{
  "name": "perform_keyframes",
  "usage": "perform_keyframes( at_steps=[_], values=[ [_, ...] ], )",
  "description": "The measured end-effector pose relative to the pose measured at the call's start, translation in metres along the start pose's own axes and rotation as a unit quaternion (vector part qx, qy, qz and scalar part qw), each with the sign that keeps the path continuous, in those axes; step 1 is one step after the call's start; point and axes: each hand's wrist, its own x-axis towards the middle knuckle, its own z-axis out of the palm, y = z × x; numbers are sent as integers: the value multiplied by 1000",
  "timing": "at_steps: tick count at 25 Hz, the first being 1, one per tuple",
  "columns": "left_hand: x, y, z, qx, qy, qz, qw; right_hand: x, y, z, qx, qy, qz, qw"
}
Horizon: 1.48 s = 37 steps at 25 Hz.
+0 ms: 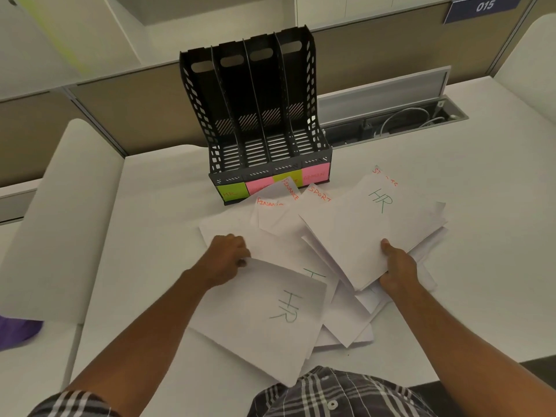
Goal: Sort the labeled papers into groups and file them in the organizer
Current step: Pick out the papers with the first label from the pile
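Shirt (331,395): plaid cloth is seen at the bottom edge, nearest the camera.
Near sheet (270,320): an "HR" paper is lying closest to the body, its long axis running from near right to far left; its far corner is pinched by the left hand.
Left hand (228,255): fingers are curled around that corner, so a single sheet is held.
Right hand (397,266): a second "HR" sheet (355,233), possibly with more beneath, is gripped at its near edge, thumb on top, and is raised slightly over the pile.
Pile (346,314): loose white sheets are fanned between and beyond both hands on the desk (496,236); "FINANCE" and "SPORT" labels are readable at the far side.
Key relation: both HR sheets are held, one per hand, with the pile between; the right-hand sheet lies nearer the organizer, while the HR slot is the leftmost, closer to the left hand's side.
Organizer (255,121): a black four-slot rack is standing just beyond the pile, slots seen bare, sticky labels on its front; the far sheets are overlapping its base.
HR label (230,192): a green note is fixed at the left end.
Stage: sorting is judged as early, nothing filed yet.
Cable tray (397,121): an open trough is seen behind, to the right.
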Motion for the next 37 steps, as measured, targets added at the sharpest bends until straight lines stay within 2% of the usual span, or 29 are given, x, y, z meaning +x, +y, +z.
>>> perform_keyframes(
  at_steps=[8, 13, 18, 22, 24, 26, 29, 31, 34, 36, 37],
  values=[
    [60, 29, 3, 53, -148, 6, 988, -9, 0, 3, 27, -8, -9, 1000],
    [72, 28, -8, 85, -179, 2, 980, -8, 0, 3, 37, -13, -6, 999],
    [62, 19, -16, -18, -172, -86, 981, -5, 0, 3, 33, -11, -11, 999],
    [28, -12, -39, -65, -78, -208, 973, -1, 4, 3, 18, -13, -26, 999],
    [5, -28, -54, -114, 21, -313, 942, 0, 9, 5, 1, -17, -42, 999],
    [-14, -38, -68, -192, 112, -389, 894, -1, 10, 9, -36, -14, -66, 997],
    [-35, -36, -92, -374, 206, -426, 798, -6, 11, 17, -102, -37, -115, 987],
    [-40, -26, -106, -487, 235, -426, 725, -12, 11, 24, -133, -77, -145, 977],
    [-35, -3, -118, -633, 234, -379, 633, -24, 10, 37, -162, -139, -172, 962],
    [-23, 19, -116, -690, 226, -349, 592, -33, 9, 43, -160, -168, -164, 959],
    [-16, 33, -111, -698, 214, -349, 588, -37, 9, 45, -160, -182, -153, 958]
  ],
)
